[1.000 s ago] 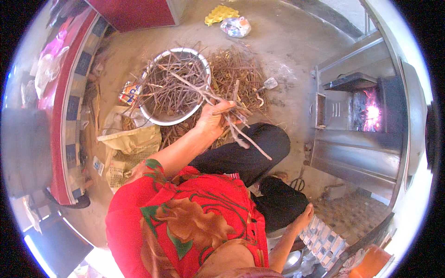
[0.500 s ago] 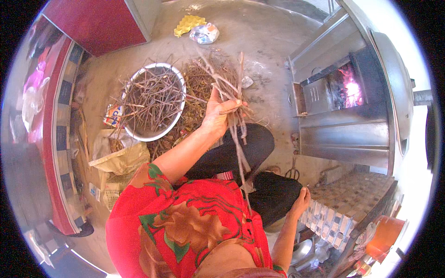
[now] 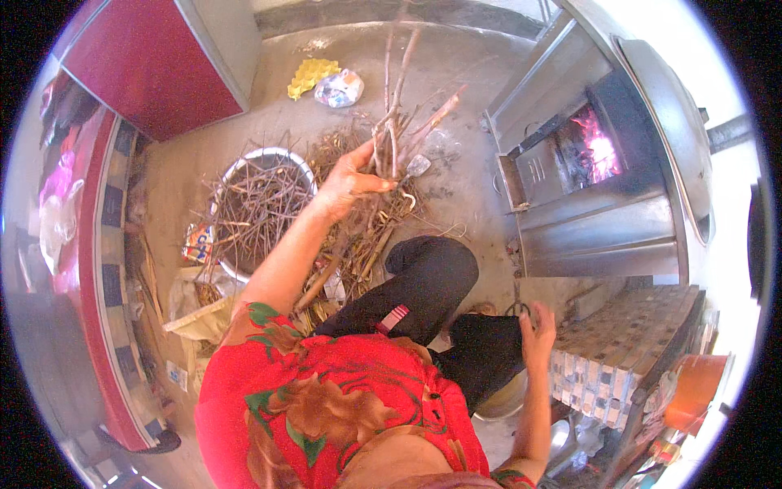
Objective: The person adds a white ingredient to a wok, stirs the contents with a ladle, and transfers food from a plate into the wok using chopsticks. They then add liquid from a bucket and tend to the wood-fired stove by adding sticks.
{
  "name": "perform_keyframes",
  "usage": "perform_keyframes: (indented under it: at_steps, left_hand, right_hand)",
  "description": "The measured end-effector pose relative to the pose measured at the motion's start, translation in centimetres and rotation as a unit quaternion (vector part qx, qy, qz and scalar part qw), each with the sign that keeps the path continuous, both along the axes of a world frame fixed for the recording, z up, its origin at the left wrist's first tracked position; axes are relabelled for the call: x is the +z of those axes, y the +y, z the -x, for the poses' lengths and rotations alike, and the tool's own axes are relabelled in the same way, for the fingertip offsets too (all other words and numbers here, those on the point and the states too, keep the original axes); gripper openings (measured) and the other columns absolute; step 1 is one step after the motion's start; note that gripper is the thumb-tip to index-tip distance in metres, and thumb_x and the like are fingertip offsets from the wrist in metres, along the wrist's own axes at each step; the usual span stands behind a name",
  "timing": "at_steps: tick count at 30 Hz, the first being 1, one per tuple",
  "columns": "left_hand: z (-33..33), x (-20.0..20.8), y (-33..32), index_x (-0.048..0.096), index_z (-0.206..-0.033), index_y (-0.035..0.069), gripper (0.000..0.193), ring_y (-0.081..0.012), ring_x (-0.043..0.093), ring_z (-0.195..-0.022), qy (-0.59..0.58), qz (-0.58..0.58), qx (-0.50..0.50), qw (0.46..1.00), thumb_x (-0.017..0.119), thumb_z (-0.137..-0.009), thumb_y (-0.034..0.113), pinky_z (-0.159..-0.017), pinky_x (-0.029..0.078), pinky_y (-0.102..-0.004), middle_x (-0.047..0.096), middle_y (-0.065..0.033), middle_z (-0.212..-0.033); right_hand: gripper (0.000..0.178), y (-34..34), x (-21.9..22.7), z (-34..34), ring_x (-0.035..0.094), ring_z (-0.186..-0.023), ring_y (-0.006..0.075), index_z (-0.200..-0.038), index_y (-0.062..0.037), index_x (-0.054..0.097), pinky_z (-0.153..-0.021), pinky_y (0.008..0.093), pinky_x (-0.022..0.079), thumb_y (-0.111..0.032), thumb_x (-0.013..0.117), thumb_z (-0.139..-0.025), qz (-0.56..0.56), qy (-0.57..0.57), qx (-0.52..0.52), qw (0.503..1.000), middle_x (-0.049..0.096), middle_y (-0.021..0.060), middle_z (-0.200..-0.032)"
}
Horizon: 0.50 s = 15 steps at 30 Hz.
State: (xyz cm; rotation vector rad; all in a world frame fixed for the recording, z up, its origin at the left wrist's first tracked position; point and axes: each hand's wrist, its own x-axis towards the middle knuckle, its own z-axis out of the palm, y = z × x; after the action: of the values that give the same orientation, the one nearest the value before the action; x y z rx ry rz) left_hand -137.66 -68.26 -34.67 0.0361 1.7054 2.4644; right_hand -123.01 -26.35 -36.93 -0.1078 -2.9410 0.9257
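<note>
My left hand is closed round a bundle of dry sticks, which points away from me over a heap of twigs on the floor. The lower ends of the bundle blend into the heap, so I cannot tell them apart. Left of that hand, a white-rimmed basin is piled high with broken twigs. My right hand is raised by my right knee, its fingers apart and nothing in them. To the far right, a fire burns in the open mouth of a metal stove.
A yellow egg tray and a white plastic bag lie on the far floor. At left are a red cabinet and a pale sack. A tiled ledge stands right of my right hand, with an orange container beyond it.
My left hand has moved left with the sticks, which now point away instead of hanging toward my lap. My right hand has lifted off my knee and its fingers have spread.
</note>
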Motion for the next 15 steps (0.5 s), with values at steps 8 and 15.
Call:
perform_keyframes:
  at_steps: [8, 15]
  left_hand:
    - [0.3, 1.2, -7.4, 0.041, -0.133, 0.012, 0.077, -0.0132, 0.050, -0.094, 0.083, 0.353, -0.181, 0.914, 0.059, -0.059, 0.000, -0.085, 0.039, -0.0247, 0.058, -0.0018, -0.105]
    - [-3.6, 1.6, -9.6, 0.048, -0.127, 0.006, 0.074, -0.0117, 0.052, -0.097, 0.042, 0.320, -0.307, 0.895, 0.069, -0.056, 0.001, -0.090, 0.038, -0.0265, 0.059, -0.0041, -0.113]
  right_hand:
    - [0.048, -13.5, 12.4, 13.2, 0.043, -0.117, 0.0316, -0.119, -0.0070, 0.050, -0.098, 0.0411, 0.035, -0.011, 0.065, -0.074, -0.157, 0.289, 0.322, 0.888, 0.045, 0.0141, -0.125]
    - [0.045, -17.0, 15.6, 19.1, 0.048, -0.106, 0.0270, -0.117, -0.0106, 0.051, -0.092, 0.0382, 0.039, -0.017, 0.065, -0.074, -0.305, 0.329, 0.389, 0.805, 0.051, 0.0102, -0.111]
